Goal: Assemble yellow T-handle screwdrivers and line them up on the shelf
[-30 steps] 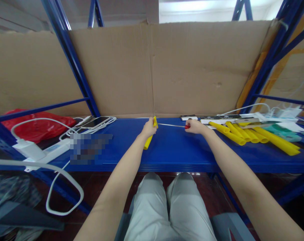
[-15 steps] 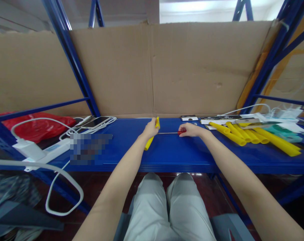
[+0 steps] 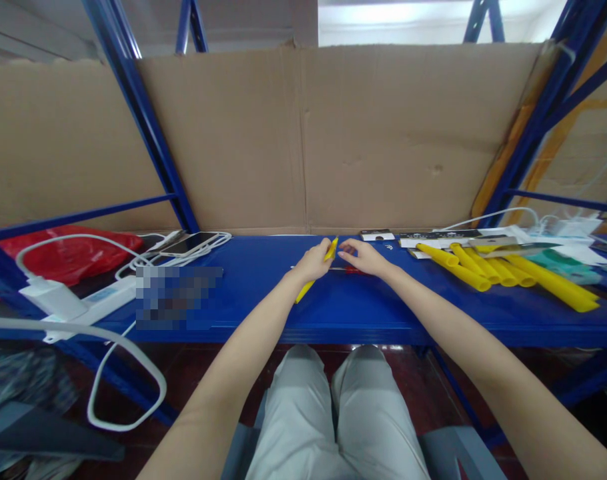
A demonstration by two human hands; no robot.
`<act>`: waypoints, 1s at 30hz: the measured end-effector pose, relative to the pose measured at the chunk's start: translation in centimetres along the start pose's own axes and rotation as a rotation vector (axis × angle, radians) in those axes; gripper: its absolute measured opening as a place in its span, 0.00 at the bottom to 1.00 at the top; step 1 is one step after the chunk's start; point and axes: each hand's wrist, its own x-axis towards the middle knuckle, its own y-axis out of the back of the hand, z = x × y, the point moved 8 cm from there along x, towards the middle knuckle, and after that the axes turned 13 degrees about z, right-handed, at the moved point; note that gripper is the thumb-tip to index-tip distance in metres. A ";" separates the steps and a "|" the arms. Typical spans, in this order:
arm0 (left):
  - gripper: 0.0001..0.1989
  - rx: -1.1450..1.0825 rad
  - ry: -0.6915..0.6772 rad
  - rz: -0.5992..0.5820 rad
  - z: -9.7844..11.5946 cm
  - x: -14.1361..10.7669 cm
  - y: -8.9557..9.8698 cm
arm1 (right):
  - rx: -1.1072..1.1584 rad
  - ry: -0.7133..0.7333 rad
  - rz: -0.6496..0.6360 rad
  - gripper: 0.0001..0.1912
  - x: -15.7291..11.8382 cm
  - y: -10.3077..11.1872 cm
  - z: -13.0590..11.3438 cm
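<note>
The fingers of our left hand [image 3: 313, 263] clamp on the yellow tube [image 3: 305, 291]. Right of the tube, our right hand [image 3: 366, 257] has loosely curled fingers, apart, having released the red-handled tool [image 3: 352, 270] we gripped earlier, now on the worktop [image 3: 263, 287]. Farther right, a black label's [image 3: 438, 235] print is too small to read.

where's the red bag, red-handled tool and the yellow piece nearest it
Red bag [image 3: 78, 257]: head view, its middle
Red-handled tool [image 3: 353, 271]: head view, red handle
Yellow piece [image 3: 305, 291]: head view, lower end
</note>
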 end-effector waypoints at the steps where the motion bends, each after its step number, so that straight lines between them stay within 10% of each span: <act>1: 0.09 0.003 -0.012 0.001 0.2 0.0 -0.1 | 0.015 0.003 0.015 0.10 0.0 0.0 -0.1; 30: 0.10 0.022 -0.087 0.039 0.6 0.0 -0.5 | 0.350 -0.139 0.040 0.06 0.3 -1.1 1.4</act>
